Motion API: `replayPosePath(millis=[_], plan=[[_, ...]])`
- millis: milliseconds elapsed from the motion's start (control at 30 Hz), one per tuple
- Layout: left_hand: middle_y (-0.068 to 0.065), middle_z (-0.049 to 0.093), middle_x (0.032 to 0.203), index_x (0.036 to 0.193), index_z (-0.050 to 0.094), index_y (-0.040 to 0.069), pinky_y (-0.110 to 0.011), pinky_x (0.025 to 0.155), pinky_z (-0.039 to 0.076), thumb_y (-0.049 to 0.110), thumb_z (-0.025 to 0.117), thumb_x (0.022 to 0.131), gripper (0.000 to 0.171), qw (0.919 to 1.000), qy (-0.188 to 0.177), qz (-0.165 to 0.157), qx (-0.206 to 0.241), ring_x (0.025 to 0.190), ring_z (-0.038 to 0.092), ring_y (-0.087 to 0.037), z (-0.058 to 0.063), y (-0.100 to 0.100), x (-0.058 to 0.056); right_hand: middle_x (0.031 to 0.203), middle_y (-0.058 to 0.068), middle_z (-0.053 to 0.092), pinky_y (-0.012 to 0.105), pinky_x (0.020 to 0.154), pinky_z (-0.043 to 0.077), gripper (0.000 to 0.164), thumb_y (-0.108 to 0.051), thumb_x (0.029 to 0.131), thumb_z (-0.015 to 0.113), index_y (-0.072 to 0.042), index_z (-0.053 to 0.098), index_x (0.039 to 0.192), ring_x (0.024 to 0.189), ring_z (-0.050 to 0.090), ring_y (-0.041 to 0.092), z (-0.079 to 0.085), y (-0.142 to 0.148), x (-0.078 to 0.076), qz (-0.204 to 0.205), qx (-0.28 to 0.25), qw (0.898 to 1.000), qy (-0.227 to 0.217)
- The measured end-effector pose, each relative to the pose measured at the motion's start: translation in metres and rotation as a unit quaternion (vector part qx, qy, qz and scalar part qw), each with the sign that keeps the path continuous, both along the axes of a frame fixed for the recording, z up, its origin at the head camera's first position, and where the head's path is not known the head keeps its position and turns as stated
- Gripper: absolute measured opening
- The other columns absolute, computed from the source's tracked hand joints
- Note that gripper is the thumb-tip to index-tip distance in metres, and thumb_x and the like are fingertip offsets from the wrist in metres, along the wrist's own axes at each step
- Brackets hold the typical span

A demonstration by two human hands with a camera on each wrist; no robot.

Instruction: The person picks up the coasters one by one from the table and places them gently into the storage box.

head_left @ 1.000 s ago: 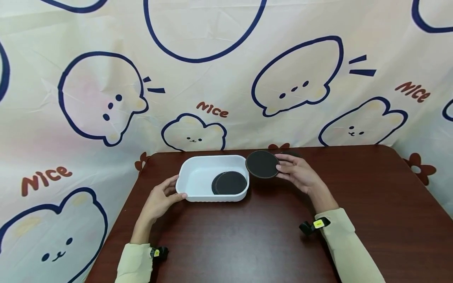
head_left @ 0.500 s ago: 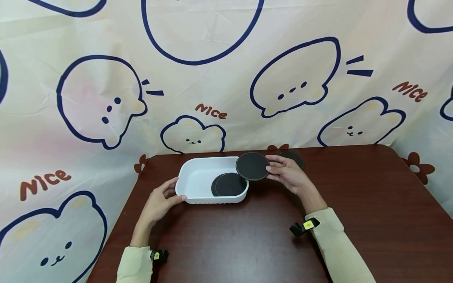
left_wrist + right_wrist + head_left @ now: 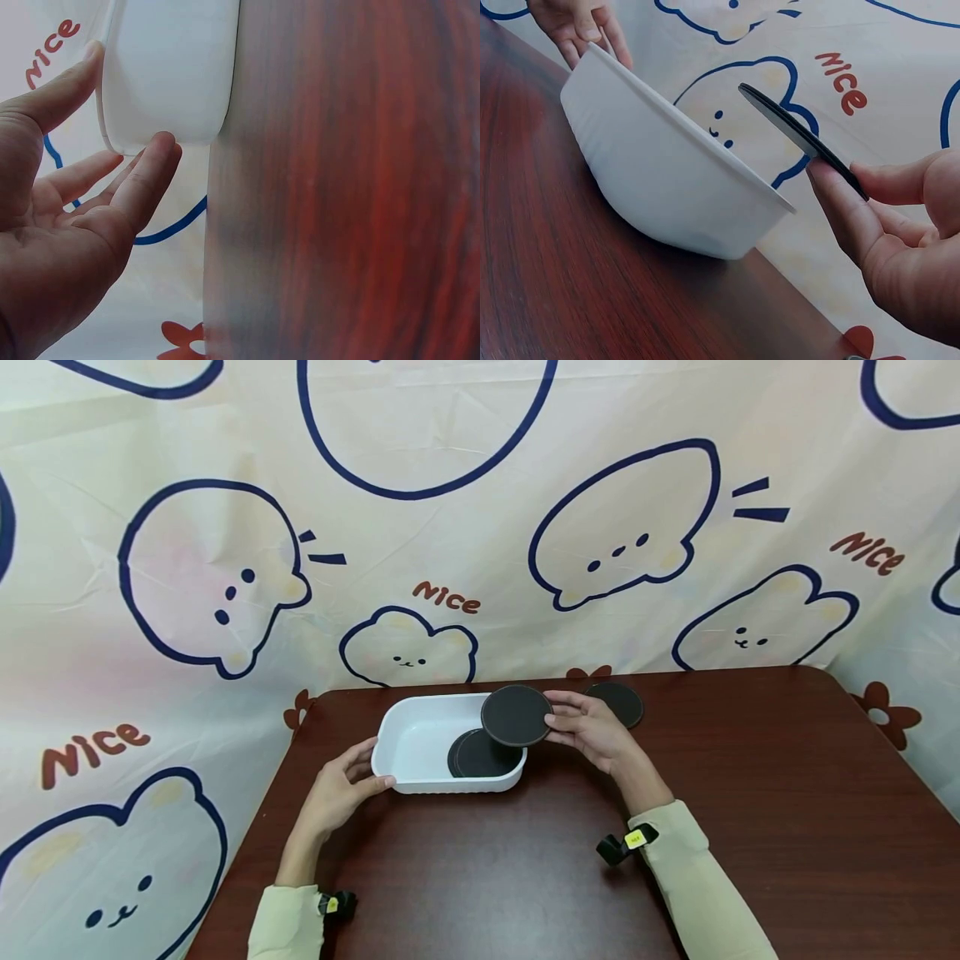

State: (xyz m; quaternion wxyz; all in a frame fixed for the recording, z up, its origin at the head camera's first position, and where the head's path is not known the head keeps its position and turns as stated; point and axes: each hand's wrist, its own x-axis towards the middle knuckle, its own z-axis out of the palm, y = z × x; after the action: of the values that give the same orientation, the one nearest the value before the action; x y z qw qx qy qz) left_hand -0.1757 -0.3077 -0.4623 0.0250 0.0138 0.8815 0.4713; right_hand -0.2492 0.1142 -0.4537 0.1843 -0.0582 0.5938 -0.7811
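Note:
A white rectangular plastic basin [image 3: 420, 785] with rounded corners sits near the table's back edge. My left hand [image 3: 337, 789] holds its left end, with the thumb at the front rim and the fingers against the end wall [image 3: 169, 90]. Inside, at the right end, black round coasters [image 3: 480, 760] lie overlapping. Between thumb and fingers, my right hand [image 3: 592, 731] pinches another black round coaster [image 3: 516, 716] by its right edge. This coaster is above the basin's back right corner and partly covers those inside. In the right wrist view the held coaster [image 3: 802, 139] is tilted, above the rim.
Behind my right hand, one more black coaster [image 3: 618, 703] lies on the dark brown wooden table [image 3: 480, 877]. A cloth backdrop [image 3: 450, 543] with cartoon bears hangs right behind the table's back edge. Both wrists wear black straps, the right strap [image 3: 626, 843] close above the table.
My right hand has moved left with the coaster, from beside the basin to over its right end. The coaster on the table behind it has come into fuller view. My left hand keeps its hold.

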Motion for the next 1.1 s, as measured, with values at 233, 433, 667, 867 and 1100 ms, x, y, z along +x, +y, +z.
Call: replayPosePath(millis=[233,433,667,867,1100], plan=[[-0.023,0.058,0.156,0.164,0.043,0.007,-0.026,0.097,0.062,0.027,0.084,0.096,0.082,1.0000,-0.004,0.001,0.001,0.135,0.066,-0.041,0.001,0.000,0.001,0.137,0.012,0.067,0.029,0.093,0.064,0.060,0.003,0.106,0.061,-0.002,0.042,0.163,0.106,0.078,0.010,-0.001,-0.010,0.001,0.005,0.000,1.000,0.004],[-0.022,0.059,0.155,0.164,0.044,0.008,-0.023,0.095,0.061,0.025,0.084,0.096,0.081,1.0000,-0.004,0.001,0.004,0.134,0.066,-0.041,0.001,0.000,0.000,0.145,0.020,0.064,0.030,0.093,0.065,0.060,0.003,0.106,0.061,-0.001,0.042,0.163,0.107,0.078,0.011,0.000,-0.019,0.002,0.007,0.001,1.000,0.005],[-0.024,0.059,0.155,0.164,0.043,0.006,-0.020,0.093,0.060,0.023,0.083,0.097,0.080,0.9999,-0.005,-0.002,0.010,0.134,0.066,-0.042,0.004,0.002,0.001,0.134,0.012,0.069,0.028,0.089,0.065,0.059,0.003,0.105,0.062,-0.001,0.044,0.161,0.104,0.078,0.010,0.000,-0.030,0.002,0.007,0.005,1.000,0.000],[-0.024,0.058,0.155,0.164,0.043,0.006,-0.015,0.090,0.057,0.024,0.084,0.096,0.082,0.9999,-0.007,-0.001,0.009,0.136,0.065,-0.042,0.004,0.002,0.001,0.141,0.019,0.066,0.027,0.088,0.065,0.059,0.003,0.105,0.062,-0.001,0.044,0.161,0.102,0.077,0.009,-0.002,-0.040,0.005,0.016,0.019,1.000,0.003],[-0.023,0.057,0.157,0.165,0.042,0.007,-0.015,0.091,0.057,0.025,0.084,0.096,0.083,0.9999,-0.009,-0.001,0.008,0.137,0.064,-0.041,0.001,0.000,-0.001,0.149,0.028,0.060,0.028,0.086,0.066,0.057,0.004,0.104,0.064,-0.003,0.049,0.159,0.100,0.076,0.009,-0.003,-0.047,0.006,0.012,0.049,0.999,0.014]])
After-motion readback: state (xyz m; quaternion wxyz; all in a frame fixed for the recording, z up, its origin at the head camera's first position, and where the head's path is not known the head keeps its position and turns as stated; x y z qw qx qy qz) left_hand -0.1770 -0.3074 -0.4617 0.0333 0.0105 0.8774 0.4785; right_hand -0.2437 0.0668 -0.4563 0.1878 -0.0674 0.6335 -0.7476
